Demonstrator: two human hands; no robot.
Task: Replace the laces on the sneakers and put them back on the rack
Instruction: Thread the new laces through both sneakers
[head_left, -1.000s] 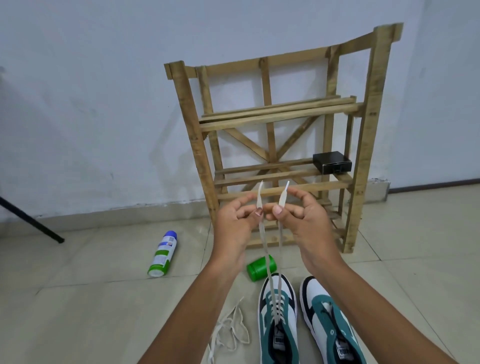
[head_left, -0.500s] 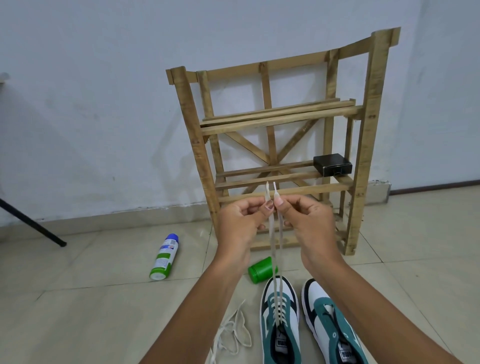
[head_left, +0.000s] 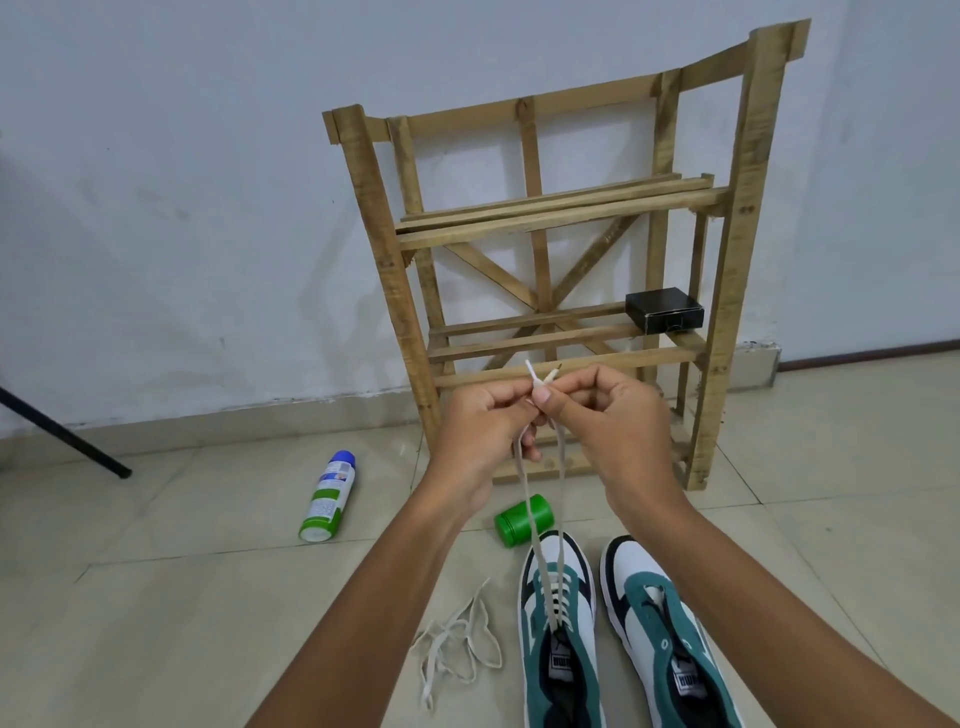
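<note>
Fingers (head_left: 545, 397) pinching lace (head_left: 535, 519) ends — left sneaker (head_left: 558, 623)

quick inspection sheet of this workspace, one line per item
surface: beige tiled floor.
job's things: two green-and-white sneakers, left one laced, right one unlaced; wooden slat rack against the wall.
clutter: loose white lace, green cap, lying spray can, black box on the rack.
hands: left hand and right hand pinch the lace ends.
cables: nothing seen.
surroundings: white wall, black pole.
</note>
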